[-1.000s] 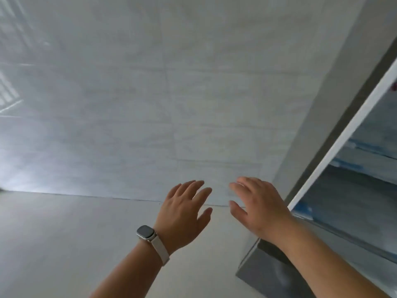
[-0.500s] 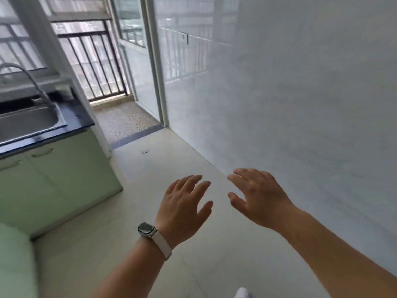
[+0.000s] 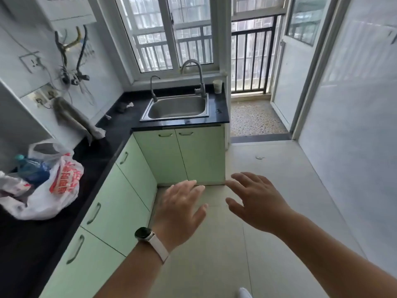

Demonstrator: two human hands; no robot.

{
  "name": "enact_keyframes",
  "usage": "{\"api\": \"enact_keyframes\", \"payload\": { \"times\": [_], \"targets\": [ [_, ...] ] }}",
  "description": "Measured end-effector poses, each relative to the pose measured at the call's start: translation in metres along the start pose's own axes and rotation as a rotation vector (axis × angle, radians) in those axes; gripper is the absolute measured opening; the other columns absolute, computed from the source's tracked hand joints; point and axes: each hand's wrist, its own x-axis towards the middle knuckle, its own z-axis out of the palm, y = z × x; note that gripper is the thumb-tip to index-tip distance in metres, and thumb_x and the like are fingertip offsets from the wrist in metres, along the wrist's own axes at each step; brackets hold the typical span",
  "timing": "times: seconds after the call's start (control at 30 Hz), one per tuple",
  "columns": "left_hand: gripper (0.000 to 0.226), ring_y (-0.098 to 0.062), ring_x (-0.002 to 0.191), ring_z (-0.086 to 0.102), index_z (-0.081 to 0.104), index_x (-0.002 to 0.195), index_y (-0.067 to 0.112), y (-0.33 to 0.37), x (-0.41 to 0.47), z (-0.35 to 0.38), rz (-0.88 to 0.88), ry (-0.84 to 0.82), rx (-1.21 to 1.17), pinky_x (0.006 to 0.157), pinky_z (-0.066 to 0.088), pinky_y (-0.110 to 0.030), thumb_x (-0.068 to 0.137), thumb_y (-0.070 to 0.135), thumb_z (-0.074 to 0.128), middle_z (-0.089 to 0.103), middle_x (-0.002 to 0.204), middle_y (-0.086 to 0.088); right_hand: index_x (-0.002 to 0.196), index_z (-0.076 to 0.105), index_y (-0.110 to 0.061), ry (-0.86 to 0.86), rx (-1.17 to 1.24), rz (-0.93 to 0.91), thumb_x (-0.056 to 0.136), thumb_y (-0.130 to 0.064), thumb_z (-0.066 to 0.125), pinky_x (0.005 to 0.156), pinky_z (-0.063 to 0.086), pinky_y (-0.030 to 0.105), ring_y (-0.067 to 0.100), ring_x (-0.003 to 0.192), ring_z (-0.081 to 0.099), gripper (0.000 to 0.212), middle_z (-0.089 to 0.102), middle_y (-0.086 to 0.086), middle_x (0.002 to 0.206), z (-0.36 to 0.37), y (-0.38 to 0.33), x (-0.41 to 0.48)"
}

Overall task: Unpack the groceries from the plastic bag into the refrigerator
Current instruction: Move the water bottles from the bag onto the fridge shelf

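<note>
Left hand (image 3: 179, 214) and right hand (image 3: 256, 203), lower centre, both empty, fingers spread, over floor. Plastic bag (image 3: 46, 190) sits mid-left on the black counter (image 3: 101, 155), mouth open, blue bottle (image 3: 32, 167) poking out. Risk: bag is slumped near counter edge; a one-handed grab could tip it, spilling groceries. Refrigerator not visible. Sink (image 3: 176, 108) further back, upper centre.

Left hand (image 3: 179, 214), right hand (image 3: 258, 203) apparently empty
</note>
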Motion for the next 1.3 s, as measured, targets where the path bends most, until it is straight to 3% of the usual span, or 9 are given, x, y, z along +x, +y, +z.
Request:
{"api": "enact_keyframes", "payload": {
  "times": [0.13,0.27,0.6,0.7,0.9,1.07,1.3],
  "targets": [
    [0.048,-0.028,0.123,0.058,0.064,0.126,0.02,-0.025,0.033,-0.005,-0.114,0.009,0.085,0.101,0.048,-0.052,0.092,0.048,0.044,0.064,0.13,-0.004,0.117,0.065,-0.025,0.003,0.031,-0.126,0.085,-0.055,0.042,0.093,0.049,0.039,0.025,0.114,0.061,0.05,0.066,0.0,0.119,0.0,0.014,0.064],
    [0.047,-0.027,0.122,0.058,0.063,0.125,0.02,-0.05,0.045,-0.01,-0.201,0.005,0.183,0.102,0.046,-0.049,0.095,0.048,0.042,0.063,0.129,-0.005,0.127,0.059,-0.025,-0.071,0.055,-0.291,0.088,-0.058,0.033,0.102,0.04,0.038,0.025,0.124,0.053,0.058,0.06,0.0,0.13,0.009,0.012,0.126],
    [0.044,-0.029,0.117,0.06,0.066,0.12,0.018,-0.147,-0.01,-0.041,-0.603,0.077,0.283,0.099,0.047,-0.049,0.094,0.046,0.043,0.066,0.124,-0.007,0.139,0.047,-0.029,-0.184,0.11,-0.65,0.09,-0.063,0.023,0.109,0.033,0.04,0.021,0.135,0.043,0.064,0.051,-0.004,0.142,0.046,-0.098,0.235],
    [0.047,-0.028,0.118,0.059,0.066,0.123,0.017,-0.187,-0.024,-0.038,-0.676,0.075,0.266,0.098,0.048,-0.05,0.094,0.045,0.042,0.065,0.125,-0.006,0.141,0.045,-0.03,-0.198,0.106,-0.696,0.089,-0.063,0.02,0.108,0.033,0.038,0.02,0.135,0.042,0.067,0.05,-0.005,0.143,0.063,-0.137,0.263],
    [0.047,-0.026,0.117,0.06,0.066,0.121,0.016,-0.288,-0.041,-0.04,-0.759,0.112,0.23,0.096,0.049,-0.047,0.095,0.046,0.041,0.067,0.122,-0.004,0.142,0.043,-0.03,-0.26,0.086,-0.739,0.094,-0.06,0.033,0.112,0.03,0.039,0.02,0.137,0.04,0.057,0.047,-0.005,0.145,0.095,-0.222,0.321],
    [0.046,-0.022,0.108,0.062,0.067,0.12,0.016,-0.374,-0.053,-0.061,-0.794,0.156,0.197,0.087,0.052,-0.041,0.095,0.046,0.042,0.068,0.115,0.0,0.145,0.039,-0.03,-0.261,0.033,-0.757,0.092,-0.061,0.026,0.113,0.027,0.037,0.018,0.138,0.038,0.062,0.045,-0.008,0.147,0.106,-0.297,0.384],
    [0.04,-0.025,0.098,0.065,0.068,0.109,0.015,-0.454,-0.072,-0.083,-0.833,0.162,0.23,0.076,0.054,-0.04,0.093,0.042,0.043,0.069,0.108,-0.003,0.147,0.036,-0.031,-0.286,0.025,-0.796,0.094,-0.06,0.03,0.116,0.025,0.037,0.016,0.14,0.035,0.061,0.041,-0.01,0.15,0.123,-0.376,0.427]
  ]
}}
